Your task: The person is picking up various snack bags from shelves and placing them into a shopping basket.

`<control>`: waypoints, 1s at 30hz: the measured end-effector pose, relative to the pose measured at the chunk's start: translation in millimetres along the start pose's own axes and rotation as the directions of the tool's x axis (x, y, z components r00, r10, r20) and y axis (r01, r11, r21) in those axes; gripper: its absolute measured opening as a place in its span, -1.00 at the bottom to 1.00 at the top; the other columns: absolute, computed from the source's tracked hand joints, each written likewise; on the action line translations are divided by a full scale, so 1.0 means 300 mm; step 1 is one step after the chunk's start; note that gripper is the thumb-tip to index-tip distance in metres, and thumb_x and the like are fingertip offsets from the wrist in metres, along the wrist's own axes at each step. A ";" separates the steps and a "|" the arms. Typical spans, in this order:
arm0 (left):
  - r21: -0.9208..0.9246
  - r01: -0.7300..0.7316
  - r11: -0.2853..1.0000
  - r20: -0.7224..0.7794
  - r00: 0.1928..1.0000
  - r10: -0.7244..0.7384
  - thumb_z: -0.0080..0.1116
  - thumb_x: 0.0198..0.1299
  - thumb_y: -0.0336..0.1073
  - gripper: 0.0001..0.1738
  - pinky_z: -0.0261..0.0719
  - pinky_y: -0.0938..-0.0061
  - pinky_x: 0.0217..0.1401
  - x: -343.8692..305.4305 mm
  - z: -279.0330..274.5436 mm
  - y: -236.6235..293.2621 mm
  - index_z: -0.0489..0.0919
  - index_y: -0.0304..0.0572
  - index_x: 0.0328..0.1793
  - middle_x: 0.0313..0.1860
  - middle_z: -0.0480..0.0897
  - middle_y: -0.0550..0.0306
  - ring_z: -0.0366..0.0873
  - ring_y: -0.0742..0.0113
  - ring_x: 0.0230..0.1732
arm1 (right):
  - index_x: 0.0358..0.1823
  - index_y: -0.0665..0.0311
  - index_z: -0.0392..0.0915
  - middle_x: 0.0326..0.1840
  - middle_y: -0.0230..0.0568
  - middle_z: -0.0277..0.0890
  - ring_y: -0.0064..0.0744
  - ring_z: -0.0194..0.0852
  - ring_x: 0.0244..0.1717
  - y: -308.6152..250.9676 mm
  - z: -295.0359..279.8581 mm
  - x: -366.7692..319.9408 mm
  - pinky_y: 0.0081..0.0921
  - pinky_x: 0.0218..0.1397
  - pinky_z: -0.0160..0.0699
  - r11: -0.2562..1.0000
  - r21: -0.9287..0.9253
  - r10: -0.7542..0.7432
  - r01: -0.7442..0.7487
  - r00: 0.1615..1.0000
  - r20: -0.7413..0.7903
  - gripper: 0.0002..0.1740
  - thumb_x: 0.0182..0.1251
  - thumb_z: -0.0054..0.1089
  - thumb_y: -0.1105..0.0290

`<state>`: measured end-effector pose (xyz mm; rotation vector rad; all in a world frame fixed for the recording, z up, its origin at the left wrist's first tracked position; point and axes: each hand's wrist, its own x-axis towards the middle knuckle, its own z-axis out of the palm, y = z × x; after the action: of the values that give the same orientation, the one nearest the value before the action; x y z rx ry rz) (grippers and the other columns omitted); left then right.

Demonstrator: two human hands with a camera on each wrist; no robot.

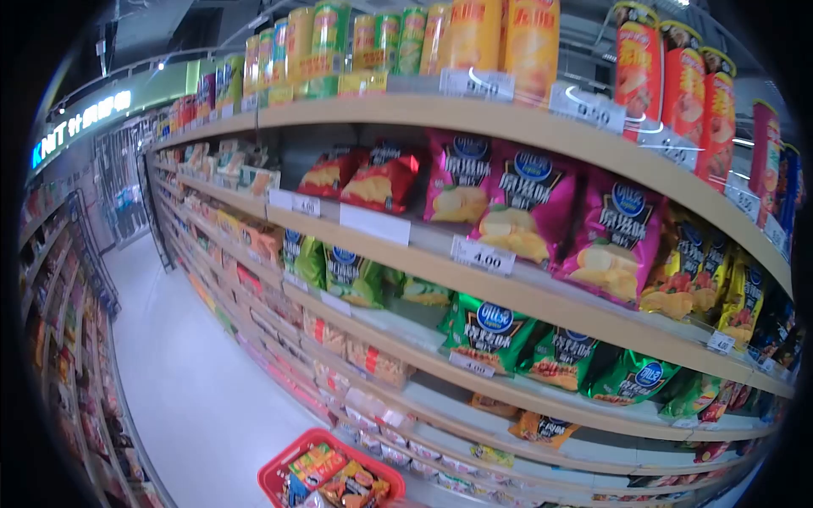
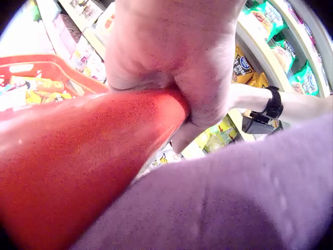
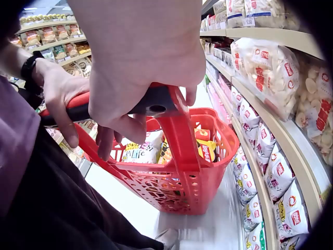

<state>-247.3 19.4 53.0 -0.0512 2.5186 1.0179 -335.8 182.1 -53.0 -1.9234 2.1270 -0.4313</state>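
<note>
Below the shelves in the head view stands a red shopping basket (image 1: 398, 488) holding several snack packs; neither hand shows there. The right wrist view has the basket's handle (image 3: 177, 125), red with a black grip, rising above its rim. My right hand (image 3: 140, 57) grips the handle's near end, fingers curled down over it. Farther left on the same grip is my left hand (image 3: 61, 88), a black strap at its wrist. Up close in the left wrist view, my left hand (image 2: 171, 47) wraps round the red handle (image 2: 104, 135). A white snack bag (image 3: 143, 148) lies inside the basket.
Long shelves (image 1: 474, 233) of bagged chips run along the right, with chip cans (image 1: 474, 38) on top. Another shelf row (image 1: 68, 339) borders the aisle floor (image 1: 178, 356) on the left. Large puffed-snack bags (image 3: 265, 75) sit close beside the basket.
</note>
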 end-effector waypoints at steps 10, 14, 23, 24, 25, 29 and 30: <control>-0.067 -0.017 0.998 0.091 0.996 0.023 0.25 0.11 -0.10 -0.46 0.57 0.09 -0.17 -0.090 0.099 -0.078 0.47 -0.37 0.09 -0.34 0.64 -0.33 0.63 -0.23 -0.26 | -0.17 0.27 0.63 0.18 0.01 0.44 -0.06 0.23 0.37 -0.144 -0.310 0.020 -0.07 0.53 0.01 0.998 0.040 0.042 -0.046 0.995 0.096 -0.48 -0.29 0.41 0.25; -0.090 -0.032 0.995 0.104 0.994 0.042 0.27 0.11 -0.15 -0.49 0.57 0.10 -0.18 -0.133 0.113 -0.092 0.47 -0.37 0.08 -0.35 0.63 -0.32 0.63 -0.22 -0.27 | -0.15 0.26 0.65 0.14 -0.07 0.50 -0.12 0.27 0.34 -0.117 -0.285 0.031 -0.12 0.52 0.04 1.000 0.002 0.002 -0.002 0.992 0.128 -0.49 -0.26 0.42 0.26; -0.157 -0.031 0.987 0.049 0.998 0.039 0.31 -0.03 -0.36 -0.11 0.56 0.11 -0.10 -0.109 0.037 -0.023 0.18 -0.26 0.48 -0.27 0.61 -0.35 0.61 -0.23 -0.23 | -0.14 0.20 0.68 0.06 -0.21 0.56 -0.16 0.32 0.30 -0.058 -0.320 0.087 -0.20 0.51 0.07 1.000 0.020 0.012 -0.017 0.975 0.223 -0.49 -0.30 0.41 0.34; -0.151 -0.044 0.988 0.038 0.998 0.050 0.31 -0.03 -0.37 -0.08 0.56 0.09 -0.09 -0.096 0.035 -0.029 0.15 -0.25 0.51 -0.23 0.61 -0.36 0.61 -0.24 -0.21 | -0.13 0.18 0.69 0.06 -0.23 0.56 -0.14 0.31 0.31 -0.046 -0.331 0.093 -0.16 0.55 0.02 1.000 -0.006 -0.002 0.003 0.970 0.244 -0.48 -0.31 0.43 0.32; -0.145 -0.054 0.988 0.009 0.998 0.056 0.32 -0.03 -0.36 -0.08 0.56 0.14 -0.13 -0.083 0.026 -0.026 0.16 -0.27 0.50 -0.31 0.60 -0.31 0.61 -0.18 -0.28 | -0.16 0.20 0.69 0.03 -0.22 0.57 -0.16 0.33 0.27 -0.030 -0.351 0.101 -0.19 0.50 0.07 1.000 -0.021 -0.015 0.020 0.975 0.220 -0.51 -0.29 0.42 0.32; -0.151 -0.045 0.987 -0.023 0.999 0.042 0.35 -0.03 -0.33 -0.05 0.55 0.28 -0.23 -0.036 -0.003 -0.011 0.16 -0.30 0.51 -0.52 0.58 -0.15 0.61 0.02 -0.41 | -0.35 0.20 0.71 -0.17 -0.21 0.61 -0.19 0.41 0.13 0.037 -0.377 0.121 -0.26 0.36 0.19 0.999 -0.023 -0.044 0.047 0.989 0.143 -0.66 -0.29 0.42 0.32; -0.156 -0.049 0.987 -0.030 0.999 0.044 0.35 -0.03 -0.33 -0.06 0.55 0.28 -0.23 -0.019 -0.005 -0.015 0.16 -0.29 0.51 -0.52 0.58 -0.15 0.61 0.02 -0.41 | -0.38 0.20 0.71 -0.20 -0.21 0.61 -0.18 0.42 0.12 0.054 -0.380 0.131 -0.26 0.34 0.20 0.999 -0.015 -0.025 0.028 0.985 0.173 -0.68 -0.30 0.42 0.33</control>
<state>-241.9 14.3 53.1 -0.0524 2.4691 1.2400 -397.0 150.8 47.6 -1.9246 2.0039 -0.2417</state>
